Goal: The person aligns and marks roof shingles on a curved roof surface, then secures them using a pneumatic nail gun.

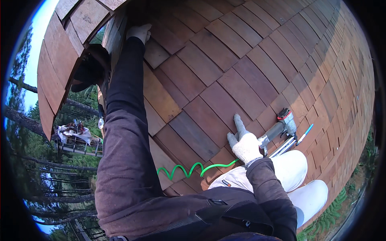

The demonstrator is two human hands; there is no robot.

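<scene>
My left arm reaches far up and left along the wooden shingles [201, 64]. Its white-gloved left hand [138, 33] is closed beside a shaded edge of the shingled surface; whatever its fingers grip is hidden. Nearer to me, my right hand [246, 148], also in a white knit glove, rests on the shingles with forefinger and thumb spread apart. Just right of it lies a grey and red nail gun [284, 123], its silver magazine pointing toward my knees. A coiled green air hose [187, 170] runs across the shingles and passes behind my right hand.
My pale-trousered knees [295, 170] press against the shingles at lower right. On the left stands another shingled section [58, 60], with a dark cap-like shape [90, 68] under its edge. Beyond are trees, a ladder-like frame [80, 150] and white cloth [76, 134]. Ferns grow at lower right.
</scene>
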